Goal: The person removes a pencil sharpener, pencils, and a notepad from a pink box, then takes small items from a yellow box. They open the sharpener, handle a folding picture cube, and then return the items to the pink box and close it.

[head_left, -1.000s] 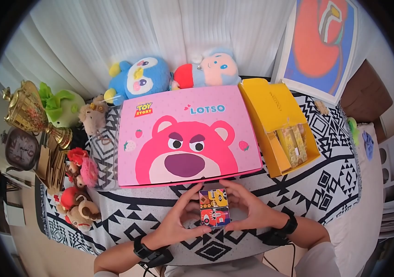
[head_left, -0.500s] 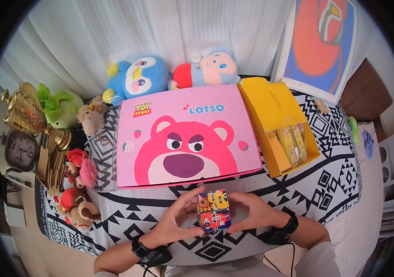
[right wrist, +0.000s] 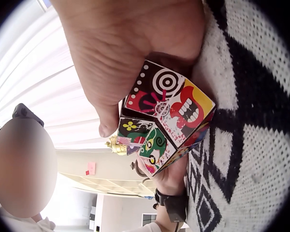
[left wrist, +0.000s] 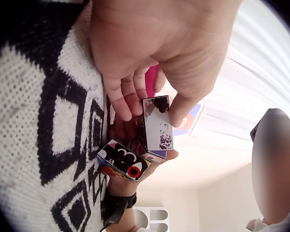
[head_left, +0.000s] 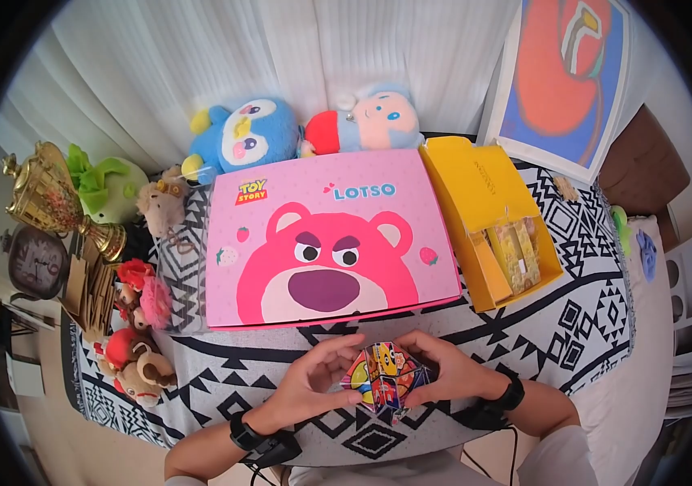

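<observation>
A colourful folding cube [head_left: 382,376] is held between both hands, its blocks splayed apart at angles. The left hand [head_left: 313,389] pinches its left side with the thumb at the near edge. On the other side the right hand [head_left: 443,373] grips it with thumb and fingers. In the left wrist view, the left hand [left wrist: 159,53] has thumb and fingers around a block with a worn white face [left wrist: 158,124]. Printed faces [right wrist: 169,99] with a bullseye and a red mouth show by the right hand [right wrist: 130,48] in the right wrist view.
Beyond the hands lies a large pink box [head_left: 330,243], with an open yellow box [head_left: 484,219] to its right. Plush toys [head_left: 257,138] sit behind it. At the left are a gold trophy [head_left: 54,194], a clock [head_left: 38,263] and more plush toys. Patterned cloth [head_left: 241,364] covers the table.
The cube's blocks have swung apart, from a compact block to a splayed, pointed shape showing other printed faces. Both hands have shifted slightly while keeping their grip.
</observation>
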